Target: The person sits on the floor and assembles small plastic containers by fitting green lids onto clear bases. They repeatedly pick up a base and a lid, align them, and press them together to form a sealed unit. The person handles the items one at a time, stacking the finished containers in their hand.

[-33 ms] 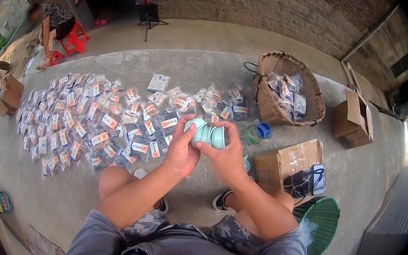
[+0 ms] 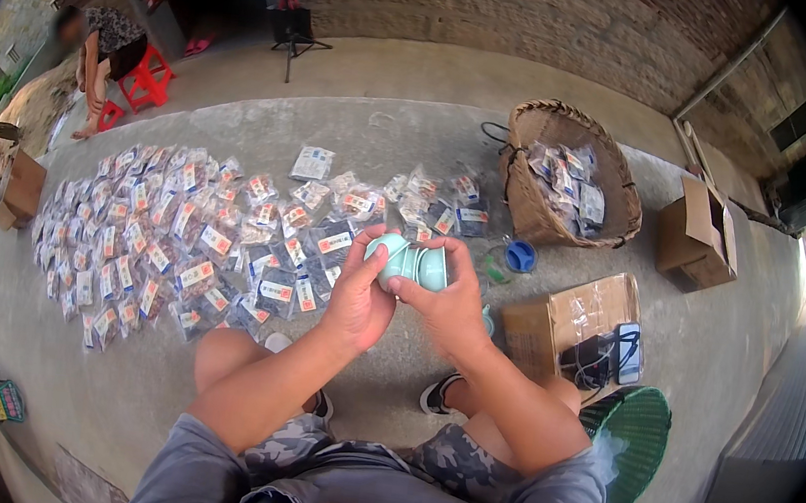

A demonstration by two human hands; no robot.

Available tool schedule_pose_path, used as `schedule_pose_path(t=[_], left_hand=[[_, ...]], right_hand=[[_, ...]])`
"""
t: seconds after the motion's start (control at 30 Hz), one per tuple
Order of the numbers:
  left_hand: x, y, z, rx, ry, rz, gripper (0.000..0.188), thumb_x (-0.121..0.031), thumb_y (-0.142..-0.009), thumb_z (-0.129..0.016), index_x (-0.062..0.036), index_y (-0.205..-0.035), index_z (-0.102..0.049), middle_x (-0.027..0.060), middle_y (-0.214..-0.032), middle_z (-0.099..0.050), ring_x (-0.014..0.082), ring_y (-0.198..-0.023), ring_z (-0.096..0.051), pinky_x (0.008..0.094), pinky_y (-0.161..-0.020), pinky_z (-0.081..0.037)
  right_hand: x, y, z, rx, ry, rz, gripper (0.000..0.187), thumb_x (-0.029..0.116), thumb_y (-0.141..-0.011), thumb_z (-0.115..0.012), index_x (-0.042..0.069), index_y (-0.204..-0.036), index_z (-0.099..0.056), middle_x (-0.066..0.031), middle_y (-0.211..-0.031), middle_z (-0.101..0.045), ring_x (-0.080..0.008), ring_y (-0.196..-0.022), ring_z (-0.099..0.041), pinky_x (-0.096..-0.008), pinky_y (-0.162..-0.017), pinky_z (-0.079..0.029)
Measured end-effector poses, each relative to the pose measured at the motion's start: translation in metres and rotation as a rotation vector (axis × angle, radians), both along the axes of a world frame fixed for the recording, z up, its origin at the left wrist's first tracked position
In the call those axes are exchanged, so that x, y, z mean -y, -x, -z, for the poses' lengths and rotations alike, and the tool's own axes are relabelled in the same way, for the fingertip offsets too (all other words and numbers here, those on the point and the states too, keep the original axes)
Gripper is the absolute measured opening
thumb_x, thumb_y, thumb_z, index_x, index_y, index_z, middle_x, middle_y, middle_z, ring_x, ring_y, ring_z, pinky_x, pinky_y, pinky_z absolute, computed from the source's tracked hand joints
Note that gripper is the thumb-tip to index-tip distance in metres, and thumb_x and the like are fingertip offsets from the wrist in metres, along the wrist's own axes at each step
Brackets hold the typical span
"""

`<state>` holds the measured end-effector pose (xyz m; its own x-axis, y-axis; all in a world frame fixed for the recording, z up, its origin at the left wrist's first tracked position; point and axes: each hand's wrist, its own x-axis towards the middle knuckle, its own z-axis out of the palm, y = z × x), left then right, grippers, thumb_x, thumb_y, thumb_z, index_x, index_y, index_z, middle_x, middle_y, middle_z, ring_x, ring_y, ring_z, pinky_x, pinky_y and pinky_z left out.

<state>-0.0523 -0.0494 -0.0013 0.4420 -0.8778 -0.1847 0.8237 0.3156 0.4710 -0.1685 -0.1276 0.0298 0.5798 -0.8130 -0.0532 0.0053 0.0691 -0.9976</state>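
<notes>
Above the ground in front of my knees, my two hands hold small pale green glazed cups close together. My left hand [image 2: 360,298] is closed around a rounded cup [image 2: 391,262], its thumb pressed on the near side. Beside it, the fingers of my right hand [image 2: 451,307] grip a small stack of cups [image 2: 432,269], lying on its side with the rims toward the left. The two lots touch or nearly touch; my fingers hide parts of them. Beyond my hands lie several clear packets [image 2: 334,242] with white and red labels.
Many more packets [image 2: 159,214] spread over the concrete at left. A woven basket [image 2: 518,200] holds packets. Nearby are a blue-lidded jar [image 2: 520,257], a taped carton [image 2: 565,310] bearing a phone [image 2: 628,352], a green basket [image 2: 644,448] and an opened carton [image 2: 693,240]. Someone sits on a red stool [image 2: 149,79].
</notes>
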Motion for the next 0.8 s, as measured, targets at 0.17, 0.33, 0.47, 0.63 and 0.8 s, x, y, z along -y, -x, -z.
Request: schedule_pose_path(t=[0.17, 0.33, 0.47, 0.63, 0.8], left_hand=[[0.002, 0.000, -0.001, -0.024, -0.026, 0.053, 0.039, -0.027, -0.104, -0.067, -0.0165, -0.139, -0.052, 0.0040, -0.133, -0.061, 0.0208, -0.127, -0.058, 0.0426, -0.113, -0.044], [0.005, 0.003, -0.006, -0.083, -0.105, 0.160, 0.045, -0.039, -0.105, -0.064, -0.0147, -0.141, -0.054, 0.0045, -0.136, -0.061, 0.0228, -0.130, -0.057, 0.0440, -0.114, -0.043], [0.002, -0.002, 0.004, -0.182, -0.088, 0.241, 0.044, -0.044, -0.104, -0.065, -0.0161, -0.136, -0.057, 0.0040, -0.136, -0.062, 0.0231, -0.130, -0.058, 0.0451, -0.112, -0.045], [-0.003, -0.004, 0.006, -0.173, -0.117, 0.217, 0.036, -0.040, -0.103, -0.068, -0.0197, -0.132, -0.059, 0.0024, -0.133, -0.062, 0.0217, -0.126, -0.059, 0.0447, -0.106, -0.049], [0.002, -0.002, 0.003, -0.074, -0.107, 0.197, 0.043, -0.041, -0.105, -0.064, -0.0164, -0.139, -0.055, 0.0055, -0.136, -0.061, 0.0204, -0.127, -0.059, 0.0404, -0.104, -0.053]], right_hand=[[0.002, 0.002, -0.014, -0.117, 0.253, 0.055, 0.059, 0.008, -0.075, -0.091, 0.008, -0.121, -0.054, -0.0114, -0.115, -0.063, -0.0235, -0.107, -0.064, -0.0383, -0.089, -0.053], [0.018, 0.005, -0.013, -0.103, 1.023, 0.036, 0.055, 0.000, -0.071, -0.085, 0.009, -0.120, -0.061, -0.0162, -0.126, -0.062, -0.0377, -0.115, -0.062, -0.0461, -0.097, -0.053], [0.024, 0.007, -0.014, -0.103, 1.242, -0.224, 0.046, -0.001, -0.073, -0.077, 0.010, -0.117, -0.066, -0.0143, -0.129, -0.062, -0.0389, -0.117, -0.063, -0.0472, -0.098, -0.053], [0.018, 0.009, -0.020, -0.126, 1.187, -0.306, 0.051, 0.002, -0.072, -0.082, 0.009, -0.120, -0.065, -0.0130, -0.131, -0.063, -0.0372, -0.120, -0.063, -0.0477, -0.100, -0.053], [0.021, 0.009, -0.016, -0.066, 0.865, -0.131, 0.073, 0.013, -0.066, -0.096, 0.010, -0.128, -0.058, -0.0131, -0.131, -0.063, -0.0399, -0.121, -0.063, -0.0471, -0.100, -0.053]])
